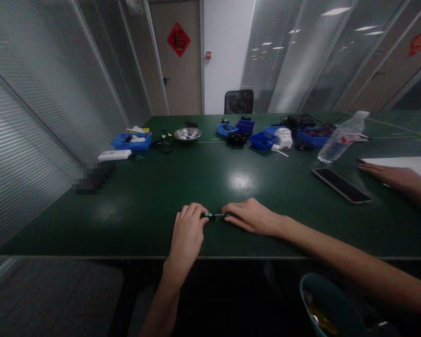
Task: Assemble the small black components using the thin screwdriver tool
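Low over the green table, close to its front edge, my left hand (pixel 189 229) pinches a small black piece with a green part (pixel 208 215). Facing it from the right, my right hand (pixel 252 216) is closed, fingertips round the dark end of a thin metal-shafted tool (pixel 219 215) that resembles a small screwdriver. The shaft's tip meets or nearly meets the black piece; contact is too small to tell. Fingers hide most of the tool's dark end.
Another person's hand (pixel 395 175) rests on white paper at right, near a phone (pixel 341 185) and a tilted water bottle (pixel 342 138). Blue trays (pixel 263 140), a metal bowl (pixel 188 135) and cables stand farther back. A bin (pixel 331 304) sits below the table edge.
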`<state>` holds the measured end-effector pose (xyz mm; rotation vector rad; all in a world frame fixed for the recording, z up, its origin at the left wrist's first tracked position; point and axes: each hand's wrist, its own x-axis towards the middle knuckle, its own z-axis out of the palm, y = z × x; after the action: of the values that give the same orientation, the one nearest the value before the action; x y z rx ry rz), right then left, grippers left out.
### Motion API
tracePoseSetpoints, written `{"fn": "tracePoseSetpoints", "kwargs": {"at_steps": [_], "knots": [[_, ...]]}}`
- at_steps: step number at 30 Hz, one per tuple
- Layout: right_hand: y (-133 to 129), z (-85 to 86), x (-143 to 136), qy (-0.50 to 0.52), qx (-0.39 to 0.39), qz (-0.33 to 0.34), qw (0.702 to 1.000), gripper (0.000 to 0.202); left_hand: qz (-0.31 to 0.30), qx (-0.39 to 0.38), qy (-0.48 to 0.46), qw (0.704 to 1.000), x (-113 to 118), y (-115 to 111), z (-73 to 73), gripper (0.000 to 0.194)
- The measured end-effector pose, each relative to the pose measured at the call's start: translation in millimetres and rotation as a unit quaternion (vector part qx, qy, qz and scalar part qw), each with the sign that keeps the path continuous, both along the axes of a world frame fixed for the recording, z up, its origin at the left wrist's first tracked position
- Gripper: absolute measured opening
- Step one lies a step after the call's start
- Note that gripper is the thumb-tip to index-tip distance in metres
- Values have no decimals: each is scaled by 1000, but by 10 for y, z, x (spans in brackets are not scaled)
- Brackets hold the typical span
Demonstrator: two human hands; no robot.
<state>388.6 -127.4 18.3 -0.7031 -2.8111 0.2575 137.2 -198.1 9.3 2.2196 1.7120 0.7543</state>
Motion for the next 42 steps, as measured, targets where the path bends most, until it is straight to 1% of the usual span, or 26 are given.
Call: {"fn": "tracePoseSetpoints", "kwargs": {"at_steps": [6, 13, 15, 18, 19, 24, 33, 37, 42], "knots": [[1, -1, -2, 1, -1, 7, 1000, 34, -6, -5, -3, 1000, -6, 2, -9, 13], [-2, 12, 2, 5, -20, 5, 1000, 34, -6, -2, -4, 1000, -1, 5, 1, 14], [-10, 20, -3, 6, -18, 5, 1000, 34, -23, -8, -13, 1000, 6, 3, -7, 13], [-25, 39, -20, 2, -14, 12, 1000, 35, -66, -21, -33, 997, 26, -7, -26, 11], [-29, 45, -27, -2, -15, 14, 1000, 34, -70, -22, -40, 997, 32, -11, -32, 10], [-27, 41, -46, -12, -11, 3, 1000, 32, -41, -13, -60, 997, 38, -16, -47, 7], [-8, -19, -30, 4, -13, -16, 1000, 32, -33, -9, -54, 998, 17, 0, -53, 7], [7, -30, -17, 31, -32, -51, 998, 34, -31, -2, -52, 998, 21, -6, -49, 7], [57, -63, -5, 78, -42, -134, 987, 33, -33, 4, -45, 998, 33, -19, -44, 8]]}}
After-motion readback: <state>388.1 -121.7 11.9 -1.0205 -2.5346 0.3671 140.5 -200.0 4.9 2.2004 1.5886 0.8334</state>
